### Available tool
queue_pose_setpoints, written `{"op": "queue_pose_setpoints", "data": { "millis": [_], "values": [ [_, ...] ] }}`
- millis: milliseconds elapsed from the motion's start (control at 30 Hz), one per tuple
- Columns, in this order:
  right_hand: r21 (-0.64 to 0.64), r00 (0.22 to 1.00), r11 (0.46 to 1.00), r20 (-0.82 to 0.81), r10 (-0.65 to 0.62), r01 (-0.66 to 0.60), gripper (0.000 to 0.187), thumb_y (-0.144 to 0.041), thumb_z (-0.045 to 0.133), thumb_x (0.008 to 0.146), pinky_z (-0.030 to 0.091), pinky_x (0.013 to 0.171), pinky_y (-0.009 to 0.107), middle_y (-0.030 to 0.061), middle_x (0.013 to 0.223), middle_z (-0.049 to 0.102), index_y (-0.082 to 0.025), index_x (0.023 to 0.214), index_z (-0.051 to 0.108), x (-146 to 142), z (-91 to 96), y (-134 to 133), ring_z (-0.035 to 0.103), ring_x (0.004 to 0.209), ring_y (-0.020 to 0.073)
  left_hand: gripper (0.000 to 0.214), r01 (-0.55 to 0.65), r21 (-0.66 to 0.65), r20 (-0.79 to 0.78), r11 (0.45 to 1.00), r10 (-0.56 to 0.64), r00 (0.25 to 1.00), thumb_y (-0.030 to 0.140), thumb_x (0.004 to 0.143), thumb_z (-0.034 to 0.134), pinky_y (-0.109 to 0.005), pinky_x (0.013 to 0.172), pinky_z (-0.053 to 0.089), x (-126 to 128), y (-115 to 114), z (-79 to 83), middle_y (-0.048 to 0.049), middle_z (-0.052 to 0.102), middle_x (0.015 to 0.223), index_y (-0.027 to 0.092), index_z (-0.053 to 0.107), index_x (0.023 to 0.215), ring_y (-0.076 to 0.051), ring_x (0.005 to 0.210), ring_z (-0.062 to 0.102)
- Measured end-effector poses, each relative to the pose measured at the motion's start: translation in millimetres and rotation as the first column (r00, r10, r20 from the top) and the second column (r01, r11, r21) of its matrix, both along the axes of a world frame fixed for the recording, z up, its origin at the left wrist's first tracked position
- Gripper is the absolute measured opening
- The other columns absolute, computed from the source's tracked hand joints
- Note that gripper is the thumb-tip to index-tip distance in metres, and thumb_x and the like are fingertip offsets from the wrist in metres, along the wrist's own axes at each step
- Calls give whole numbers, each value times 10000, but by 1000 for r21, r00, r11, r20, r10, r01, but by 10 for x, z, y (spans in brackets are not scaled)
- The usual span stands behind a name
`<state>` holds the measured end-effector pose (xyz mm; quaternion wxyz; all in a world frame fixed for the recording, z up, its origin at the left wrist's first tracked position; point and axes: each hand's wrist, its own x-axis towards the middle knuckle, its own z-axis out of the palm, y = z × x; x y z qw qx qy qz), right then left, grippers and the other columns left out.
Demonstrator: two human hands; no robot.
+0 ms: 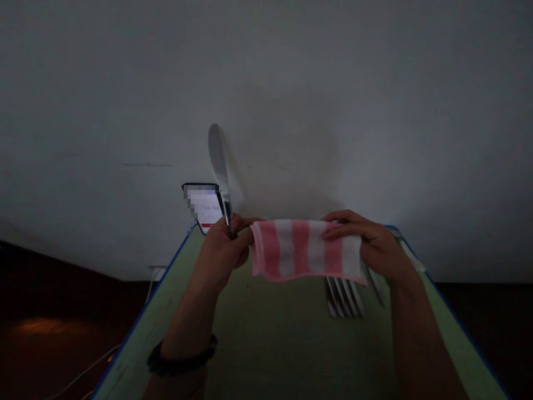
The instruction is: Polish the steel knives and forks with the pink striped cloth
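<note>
Two hands on one cloth, mine. My L hand (216, 253) is closed, the knife (222, 176) gripped by its handle btwn thumb & fingers, fingertips also at the cloth's L edge. My R hand (377, 247) has the other end pinched, fingers bent over the top edge & lying on the front. Cloth (300, 250) = pink & white vertical stripes, pink hem, stretched btwn my hands, lower edge hanging a bit wavy. Can't tell how many layers it's folded into.

Knife stands up out of my L grip, tilted slightly L, broad round-tipped blade at top, well above the cloth. Dark beaded bracelet (183, 360) on my L wrist.

Just below the cloth's R half, near my R grip: a row of metal utensils (347, 300), side by side w/ ends toward me; far ends hidden, so can't tell what kind. One more, the single utensil (377, 288), lies apart just R of them, partly under my R hand. Beyond that hand, a pale flat item (413, 256) at the table's R edge, too dim to ID.

Just behind my L grip: phone (204, 204), propped upright, screen lit, digits & red bar showing, part pixelated. Under both hands, green table (283, 339) w/ blue edging. Ahead, grey wall (291, 83), a few scuffs. Far L & lower, a thin cable (94, 364) against dark floor.
</note>
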<state>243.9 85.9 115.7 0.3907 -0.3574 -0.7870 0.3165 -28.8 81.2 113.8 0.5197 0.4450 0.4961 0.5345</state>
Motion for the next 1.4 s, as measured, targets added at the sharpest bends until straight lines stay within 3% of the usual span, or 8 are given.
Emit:
{"op": "queue_pose_setpoints", "data": {
  "millis": [200,367,533,700,933,1133,1300,1400],
  "values": [
    [-104,993,989,-32,-112,108,364,-87,427,813,464,830,333,-6,1053,641,-295,1034,628,-30,-49,25,598,948,158,342,-37,-75,-28,996,35,999,273,686,653,-131,274,209,43,14,-8,125,355,440,232,314,678,-38,297,314],
    [-173,988,974,-22,-155,149,350,-95,414,808,472,751,310,0,981,645,-273,1020,627,-45,-75,42,598,851,151,358,-80,-92,-88,993,72,994,326,701,648,-140,263,234,79,-5,17,127,344,426,235,303,676,-46,284,325],
    [-296,980,947,-111,-164,125,272,-152,455,807,466,616,262,1,915,641,-263,981,631,-66,-72,33,582,716,131,328,-6,-106,-130,994,-8,991,313,725,631,-134,276,241,49,-20,30,127,353,431,230,316,685,-41,284,334],
    [-418,962,903,-192,-195,99,227,-237,460,841,463,596,255,5,895,627,-272,999,619,-82,-68,6,568,691,130,307,45,-104,-137,994,-59,989,308,742,609,-140,265,222,19,-9,15,123,354,416,231,320,673,-43,271,318],
    [-413,963,907,-204,-179,81,211,-245,475,838,444,599,230,-10,912,601,-288,985,621,-65,-33,-30,552,721,126,257,100,-70,-125,993,-108,986,387,790,557,-173,273,286,-4,-22,23,93,410,455,220,384,699,-67,292,390],
    [-451,943,891,-279,-184,41,247,-240,498,799,446,570,242,-7,871,585,-296,1027,574,-85,10,-62,544,672,131,220,270,-29,-95,962,-272,958,330,788,567,-173,335,329,-33,-46,19,81,499,550,223,374,779,-73,365,453],
    [-471,936,882,-304,-175,11,322,-180,511,754,449,538,238,-6,873,587,-302,1051,532,-134,52,-90,539,625,122,393,226,-40,-295,973,-228,928,286,663,728,-149,337,272,26,-62,95,106,436,514,223,347,734,-48,364,397],
    [-425,945,905,-282,-165,31,388,-156,546,729,466,570,234,6,969,589,-302,1087,513,-115,38,-65,559,691,127,394,169,-17,-414,985,-161,896,325,692,713,-153,334,246,23,-50,112,105,400,458,218,335,673,-49,350,374]
  ]
}}
